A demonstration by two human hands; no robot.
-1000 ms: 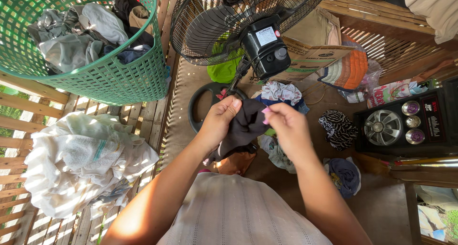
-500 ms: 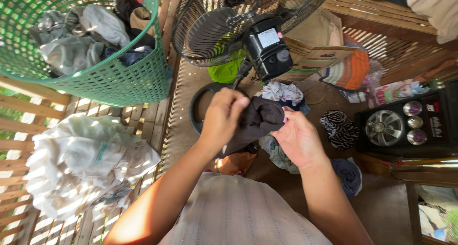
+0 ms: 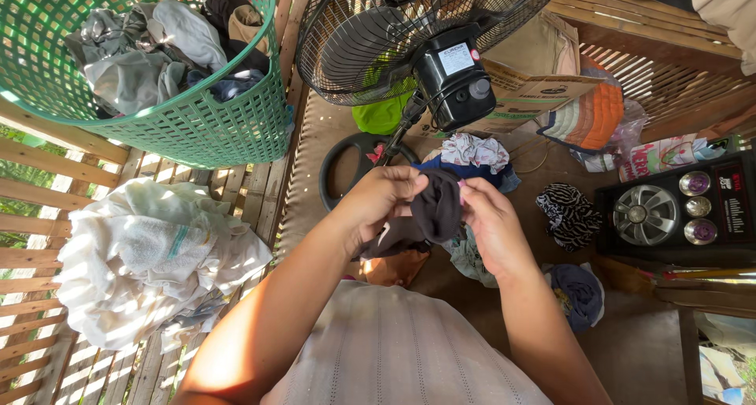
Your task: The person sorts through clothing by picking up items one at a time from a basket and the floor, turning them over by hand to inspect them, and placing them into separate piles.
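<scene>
Green basket (image 3: 197, 137), fan (image 3: 409, 35), speaker (image 3: 669, 212)

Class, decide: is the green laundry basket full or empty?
Partly full: the green basket holds grey and dark clothes heaped below its rim.

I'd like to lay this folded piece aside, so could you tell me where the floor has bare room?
Bare brown mat lies lower right, between the dark blue cloth bundle and the black speaker box. Slatted wood shows between the green plastic basket and the white cloth heap. Around the black fan's ring base, clothes crowd.
</scene>
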